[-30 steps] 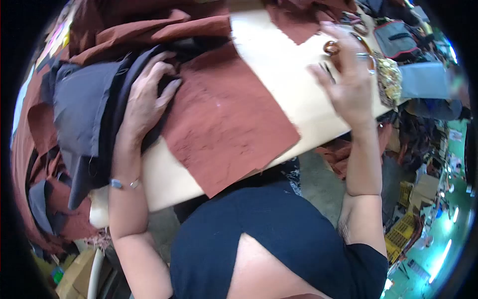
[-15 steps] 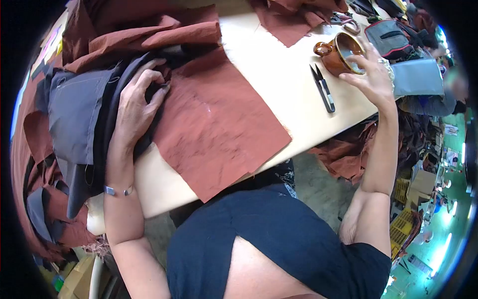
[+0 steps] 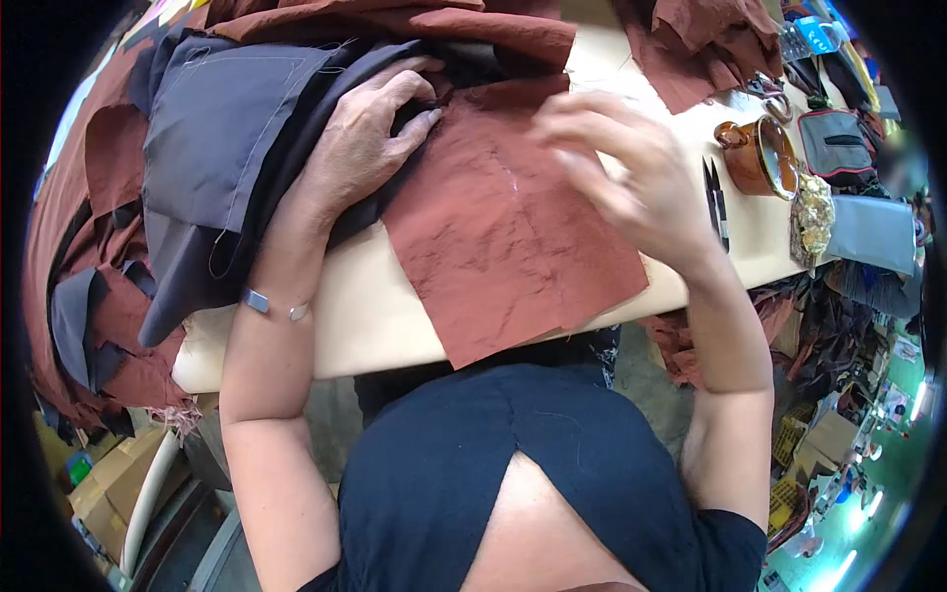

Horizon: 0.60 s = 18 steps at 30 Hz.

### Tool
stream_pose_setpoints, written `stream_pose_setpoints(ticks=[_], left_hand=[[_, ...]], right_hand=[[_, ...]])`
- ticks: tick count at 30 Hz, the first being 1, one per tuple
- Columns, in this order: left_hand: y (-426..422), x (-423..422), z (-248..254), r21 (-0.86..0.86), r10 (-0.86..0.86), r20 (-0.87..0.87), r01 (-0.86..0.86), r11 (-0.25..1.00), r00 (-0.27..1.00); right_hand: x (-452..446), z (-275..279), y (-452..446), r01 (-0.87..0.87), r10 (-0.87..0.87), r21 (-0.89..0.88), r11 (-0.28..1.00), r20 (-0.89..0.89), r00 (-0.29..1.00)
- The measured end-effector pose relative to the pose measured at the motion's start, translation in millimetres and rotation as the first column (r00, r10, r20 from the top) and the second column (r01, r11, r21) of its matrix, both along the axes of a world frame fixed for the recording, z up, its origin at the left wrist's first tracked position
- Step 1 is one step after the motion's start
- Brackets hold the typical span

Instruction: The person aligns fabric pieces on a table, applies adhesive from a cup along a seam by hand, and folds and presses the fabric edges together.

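Dark grey fabric (image 3: 222, 138) with a stitched panel lies on the left of the table. My left hand (image 3: 370, 133) rests over its right edge, thumb and fingers closed on the cloth where it meets a reddish-brown piece (image 3: 513, 237). That brown piece lies spread and wrinkled down to the table's front edge. Above its right part is my right hand (image 3: 626, 168), slightly blurred, fingers apart and curved, holding nothing. Black thread snips (image 3: 717, 202) lie to its right, beside a brown glazed mug (image 3: 758, 156).
More brown cloth is heaped at the back (image 3: 705, 44) and hangs at the far left (image 3: 113, 187). Right of the mug are a beaded item (image 3: 811, 217), a grey pouch (image 3: 873, 232) and a small grey bag (image 3: 837, 143). The pale table's (image 3: 365, 316) front edge runs before me.
My right hand has moved left from the mug to above the brown piece. My left hand stays at the cloth edge. The view has shifted, so the table items appear farther right.
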<state>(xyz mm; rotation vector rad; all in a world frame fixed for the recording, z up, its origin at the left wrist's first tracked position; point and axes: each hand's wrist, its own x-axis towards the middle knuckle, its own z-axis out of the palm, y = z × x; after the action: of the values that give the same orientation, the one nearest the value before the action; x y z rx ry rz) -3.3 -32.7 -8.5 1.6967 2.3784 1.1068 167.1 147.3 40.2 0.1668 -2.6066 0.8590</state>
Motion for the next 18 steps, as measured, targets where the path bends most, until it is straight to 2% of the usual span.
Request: stream_pose_setpoints(ticks=[1,4,10,14,18], left_hand=[[-0.2,-0.4,-0.3,-0.007,0.001,-0.015,-0.001,1.0,1.0],[0.6,-0.6,-3.7,0.03,0.002,-0.105,0.001,1.0,0.994],[0.4,-4.8,-3.5,0.0,-0.032,-0.06,0.032,0.999,0.998],[1.9,-5.4,-6.5,0.088,-0.045,-0.117,0.055,0.995,0.992],[1.8,-5.3,-5.4,0.078,-0.051,-0.119,0.061,0.995,0.992]], right_hand=[[-16.8,-13.7,-3.6,-0.055,0.053,-0.061,0.997,-0.045,0.998],[-47.8,-31.7,-6.8,-0.053,0.05,-0.111,0.992,-0.034,0.998],[-57.6,-45.1,-10.4,0.002,-0.002,0.041,0.999,-0.015,1.0],[-60.4,-51.7,-14.8,0.039,-0.032,0.129,0.991,-0.059,0.998],[-59.3,-46.2,-8.7,-0.004,0.001,0.121,0.993,0.026,1.0]])
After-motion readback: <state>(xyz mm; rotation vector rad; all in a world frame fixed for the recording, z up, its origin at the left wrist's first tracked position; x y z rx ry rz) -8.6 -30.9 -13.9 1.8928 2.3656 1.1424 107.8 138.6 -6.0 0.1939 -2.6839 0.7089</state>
